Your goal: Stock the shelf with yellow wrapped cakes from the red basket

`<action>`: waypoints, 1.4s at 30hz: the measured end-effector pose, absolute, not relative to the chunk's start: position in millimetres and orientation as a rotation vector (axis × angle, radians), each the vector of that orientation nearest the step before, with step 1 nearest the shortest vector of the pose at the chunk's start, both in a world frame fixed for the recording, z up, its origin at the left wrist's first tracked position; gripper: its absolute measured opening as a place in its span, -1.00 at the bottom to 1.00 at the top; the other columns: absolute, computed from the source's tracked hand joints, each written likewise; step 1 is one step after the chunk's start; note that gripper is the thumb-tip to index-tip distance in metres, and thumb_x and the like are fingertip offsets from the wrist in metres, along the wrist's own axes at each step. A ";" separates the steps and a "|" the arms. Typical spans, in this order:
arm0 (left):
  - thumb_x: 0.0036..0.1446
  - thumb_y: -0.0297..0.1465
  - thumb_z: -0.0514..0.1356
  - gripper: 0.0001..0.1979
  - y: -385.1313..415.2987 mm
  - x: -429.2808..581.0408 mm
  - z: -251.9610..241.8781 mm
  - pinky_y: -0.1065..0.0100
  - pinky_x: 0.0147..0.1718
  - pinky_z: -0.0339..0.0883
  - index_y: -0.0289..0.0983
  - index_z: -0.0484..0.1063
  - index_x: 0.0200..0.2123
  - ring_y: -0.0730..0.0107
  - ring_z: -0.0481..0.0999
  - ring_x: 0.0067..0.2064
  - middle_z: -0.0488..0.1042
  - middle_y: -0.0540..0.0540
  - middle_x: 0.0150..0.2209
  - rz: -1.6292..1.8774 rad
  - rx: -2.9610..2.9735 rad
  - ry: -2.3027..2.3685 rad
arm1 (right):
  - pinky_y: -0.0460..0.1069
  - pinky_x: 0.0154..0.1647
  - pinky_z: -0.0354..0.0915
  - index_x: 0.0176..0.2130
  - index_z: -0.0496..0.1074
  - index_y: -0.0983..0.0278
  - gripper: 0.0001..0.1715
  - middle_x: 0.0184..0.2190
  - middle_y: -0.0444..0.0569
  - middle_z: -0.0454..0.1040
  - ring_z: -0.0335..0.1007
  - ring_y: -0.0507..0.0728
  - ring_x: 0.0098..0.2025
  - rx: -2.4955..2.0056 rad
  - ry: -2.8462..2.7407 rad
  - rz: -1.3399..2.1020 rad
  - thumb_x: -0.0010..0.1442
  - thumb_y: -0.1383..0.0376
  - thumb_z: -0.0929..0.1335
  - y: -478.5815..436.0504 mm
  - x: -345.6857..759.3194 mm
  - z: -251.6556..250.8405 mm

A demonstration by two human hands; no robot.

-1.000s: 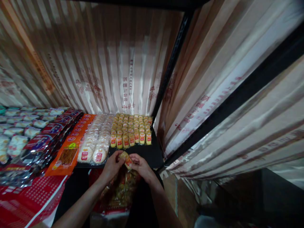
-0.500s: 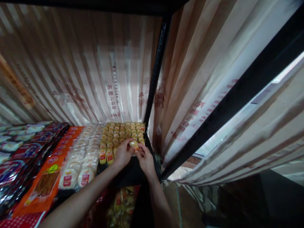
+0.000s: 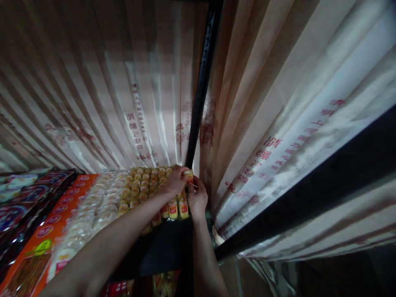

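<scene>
Left of the post (image 3: 202, 90) stand rows of yellow snacks (image 3: 136, 192). The left hand (image 3: 175, 181) has moved to the post's foot, pinching a yellow packet (image 3: 188, 176), now seemingly level with the rear rows. The right hand (image 3: 198, 199) meets its edge below the post; whether that grip pinches, I cannot tell.

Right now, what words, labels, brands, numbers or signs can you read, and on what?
"上", probably: small red column on the back curtain.
Other red characters, back curtain and side curtain: too blurred.
Orange snack-stick packet and its green badge: too small.
Yellow wrapped cakes and white round packs, red labels: too small.
Dark glossy packets: too blurred.
No numbers legible.
</scene>
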State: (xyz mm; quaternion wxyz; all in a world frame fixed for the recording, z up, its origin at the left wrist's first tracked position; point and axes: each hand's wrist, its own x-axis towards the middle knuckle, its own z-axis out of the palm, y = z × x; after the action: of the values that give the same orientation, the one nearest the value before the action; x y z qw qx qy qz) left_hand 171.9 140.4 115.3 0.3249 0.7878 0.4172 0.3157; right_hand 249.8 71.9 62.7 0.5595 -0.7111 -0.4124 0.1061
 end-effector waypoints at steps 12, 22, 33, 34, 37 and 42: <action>0.00 -0.57 0.10 -0.66 184.7 199.7 93.8 0.40 -0.10 0.30 -0.31 0.45 -0.13 0.39 0.45 -0.17 0.49 -0.11 -0.17 0.719 2.301 1.086 | 0.00 -0.03 0.25 0.00 0.36 0.33 -0.52 -0.07 0.07 0.46 0.40 0.13 -0.07 -1.710 -0.871 0.327 0.16 0.23 0.15 93.6 265.1 46.7; 0.02 -0.57 0.09 -0.65 189.6 191.7 66.8 0.32 -0.05 0.29 -0.22 0.45 -0.12 0.34 0.47 -0.12 0.52 -0.09 -0.14 0.559 2.348 1.165 | 0.00 -0.01 0.24 -0.01 0.38 0.35 -0.53 -0.08 0.10 0.47 0.39 0.14 -0.08 -1.804 -0.984 0.295 0.17 0.25 0.14 96.5 263.2 29.6; -0.01 -0.52 0.11 -0.78 191.4 195.7 64.7 0.22 0.05 0.16 -0.27 0.50 -0.29 0.20 0.37 -0.05 0.51 -0.18 -0.22 0.553 2.642 1.153 | -0.01 -0.09 0.26 -0.01 0.38 0.32 -0.55 -0.16 0.08 0.49 0.41 0.15 -0.14 -1.872 -1.090 0.332 0.15 0.28 0.17 106.4 271.2 23.9; 0.00 -0.50 0.12 -0.79 192.9 196.4 63.9 0.23 0.05 0.16 -0.28 0.51 -0.29 0.20 0.38 -0.06 0.51 -0.18 -0.23 0.548 2.653 1.157 | -0.02 -0.12 0.27 -0.01 0.38 0.31 -0.55 -0.18 0.06 0.50 0.42 0.14 -0.17 -1.866 -1.108 0.356 0.15 0.28 0.17 107.0 271.6 24.5; 0.01 -0.46 0.13 -0.79 197.8 198.2 62.1 0.26 0.04 0.17 -0.27 0.50 -0.26 0.24 0.39 -0.07 0.52 -0.15 -0.23 0.524 2.608 1.186 | -0.03 -0.18 0.27 -0.04 0.39 0.27 -0.57 -0.23 0.01 0.52 0.43 0.13 -0.21 -1.825 -1.134 0.399 0.16 0.26 0.15 108.9 272.2 25.9; -0.01 -0.49 0.14 -0.77 205.7 198.8 58.7 0.28 0.04 0.17 -0.27 0.48 -0.24 0.29 0.39 -0.08 0.51 -0.12 -0.20 0.577 2.508 1.234 | -0.03 -0.16 0.27 -0.06 0.41 0.27 -0.56 -0.21 0.01 0.52 0.42 0.13 -0.17 -1.833 -1.083 0.417 0.19 0.22 0.12 113.1 269.7 24.8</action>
State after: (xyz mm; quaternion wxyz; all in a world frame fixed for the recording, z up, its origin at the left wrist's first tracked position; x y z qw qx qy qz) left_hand 198.8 205.7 58.7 0.1431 0.8697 0.4278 0.2002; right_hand 269.7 113.1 24.8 0.4671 -0.7471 -0.4413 0.1701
